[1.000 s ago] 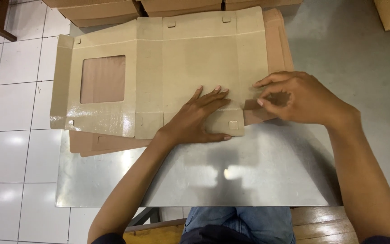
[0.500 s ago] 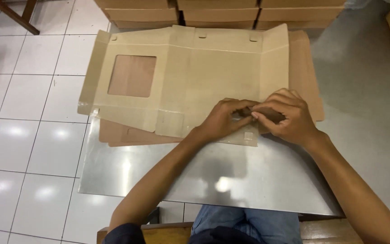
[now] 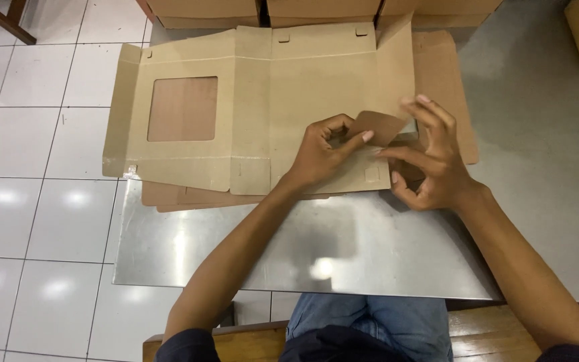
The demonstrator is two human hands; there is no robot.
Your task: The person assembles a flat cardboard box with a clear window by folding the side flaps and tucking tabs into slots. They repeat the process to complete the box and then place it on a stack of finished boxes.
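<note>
broadly, a steel tabletop [image 3: 343, 248] carries a flat brown cardboard box blank [image 3: 263, 114] with a square window [image 3: 182, 108] cut near its left end; the blank lies on a few more flat blanks [image 3: 189, 196], and made-up boxes [image 3: 316, 10] line the far edge. the step in hand looks like folding up the small flap [image 3: 378, 126] at the blank's right near corner. the left hand [image 3: 319, 151] has its grip pinching the flap, thumb under and fingertips on its edge; the right hand [image 3: 430, 157] has its grip half spread, fingers curled just behind the flap (touching it or not, i cannot tell). to do this well, i judge the fold should run along the scored crease, the left hand keeping the panel flat on the tabletop while the flap is raised, so the card bends cleanly and does not tear at the little slot [image 3: 372, 174] close by.
</note>
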